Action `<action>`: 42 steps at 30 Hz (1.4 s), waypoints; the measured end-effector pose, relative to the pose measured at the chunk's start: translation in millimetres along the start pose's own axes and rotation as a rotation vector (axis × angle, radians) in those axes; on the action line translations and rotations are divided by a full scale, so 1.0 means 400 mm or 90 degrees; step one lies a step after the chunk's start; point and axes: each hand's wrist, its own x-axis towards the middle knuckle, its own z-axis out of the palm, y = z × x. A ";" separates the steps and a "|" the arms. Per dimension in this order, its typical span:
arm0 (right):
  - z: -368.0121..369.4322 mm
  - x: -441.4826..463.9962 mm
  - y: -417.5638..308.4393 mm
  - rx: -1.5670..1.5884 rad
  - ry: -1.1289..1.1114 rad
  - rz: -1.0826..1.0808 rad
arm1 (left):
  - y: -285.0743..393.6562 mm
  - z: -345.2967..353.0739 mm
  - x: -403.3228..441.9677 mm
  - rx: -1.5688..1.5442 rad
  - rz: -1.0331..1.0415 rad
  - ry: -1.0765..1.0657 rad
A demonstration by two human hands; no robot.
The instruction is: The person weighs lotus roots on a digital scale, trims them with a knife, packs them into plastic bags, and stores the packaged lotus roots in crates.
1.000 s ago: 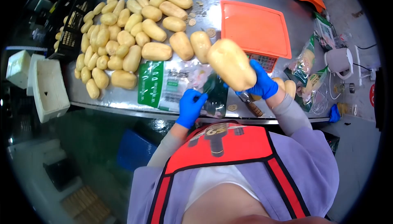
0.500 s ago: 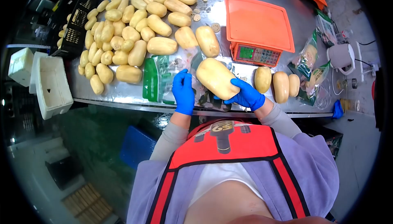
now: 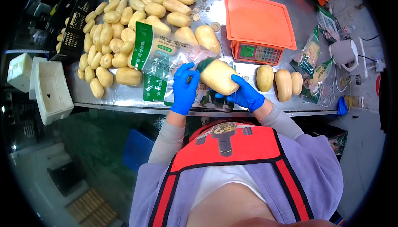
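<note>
In my blue-gloved right hand [image 3: 248, 94] is a thick, pale yellow lotus root section [image 3: 219, 79], gripped at its right end. Its far left end is overlapped by the dark green edge of a clear plastic bag [image 3: 163, 57] with green printed bands. My left hand [image 3: 185, 89], also gloved in blue, pinches that bag near its opening, left of the lotus root. Whether the root's end lies inside the bag or just behind its edge is hard to make out. Another green-printed bag [image 3: 155, 88] lies flat beneath, partly hidden.
Many lotus root sections [image 3: 105, 35] are heaped on the metal table's left. An orange scale [image 3: 260, 21] with a lit display stands behind my right hand. Three sections [image 3: 283, 85] sit at its front right, beside filled bags [image 3: 319, 77]. A white foam box [image 3: 52, 88] is at far left.
The printed bag has come up off the table, its green end raised to the left. The lotus root has shifted slightly and its left end now meets the bag's edge.
</note>
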 end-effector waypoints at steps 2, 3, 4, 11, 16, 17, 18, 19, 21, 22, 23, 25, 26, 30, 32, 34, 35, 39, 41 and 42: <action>-0.008 0.008 0.011 0.029 0.002 0.005 | 0.008 0.002 0.001 0.091 0.090 -0.034; -0.002 0.013 0.023 -0.206 0.028 -0.136 | 0.010 0.003 0.001 0.182 0.179 -0.067; 0.003 0.014 0.032 -0.441 0.055 -0.278 | 0.005 0.008 -0.004 0.155 0.157 -0.091; 0.009 0.012 0.034 -0.239 0.096 -0.173 | 0.012 0.010 -0.001 0.129 0.153 -0.159; 0.029 0.038 0.041 0.208 0.067 -0.129 | 0.040 0.019 0.016 0.177 0.209 -0.157; 0.016 0.031 0.038 -0.103 0.097 -0.183 | 0.045 0.019 0.016 0.195 0.231 -0.159; 0.004 0.027 0.040 -0.414 0.123 -0.227 | 0.054 0.023 0.012 0.194 0.228 -0.161; -0.017 0.046 0.052 -0.707 0.115 -0.477 | 0.065 0.028 0.013 0.193 0.228 -0.181; -0.034 0.042 0.037 -0.934 0.134 -0.512 | 0.069 0.026 0.014 0.196 0.230 -0.202; -0.028 0.041 0.038 -0.933 0.134 -0.513 | 0.064 0.026 0.011 0.189 0.213 -0.196; -0.020 0.041 0.041 -0.586 0.157 -0.355 | 0.060 0.027 0.010 0.180 0.196 -0.188; -0.021 0.044 0.050 -0.242 0.167 -0.189 | 0.081 0.028 0.013 0.176 0.222 -0.176; -0.032 0.052 0.057 0.012 0.028 -0.121 | 0.088 0.031 0.015 0.172 0.251 -0.165; -0.032 0.063 0.072 -0.164 -0.011 -0.238 | 0.098 0.067 -0.007 0.176 0.274 -0.248; -0.037 0.051 0.059 -0.913 0.058 -0.405 | 0.115 0.095 -0.019 0.168 0.280 -0.241; -0.061 0.089 0.105 -0.846 0.100 -0.412 | 0.120 0.107 -0.024 0.164 0.276 -0.224; -0.088 0.116 0.126 -0.691 0.094 -0.371 | 0.122 0.111 -0.029 0.136 0.268 -0.224; -0.052 0.158 0.121 0.030 -0.022 -0.160 | 0.130 0.158 -0.099 0.075 0.295 -0.298; -0.051 0.154 0.101 0.309 -0.087 -0.022 | 0.120 0.126 -0.080 0.039 0.306 -0.319; -0.076 0.154 0.117 0.012 -0.084 -0.147 | 0.121 0.112 -0.079 0.005 0.279 -0.322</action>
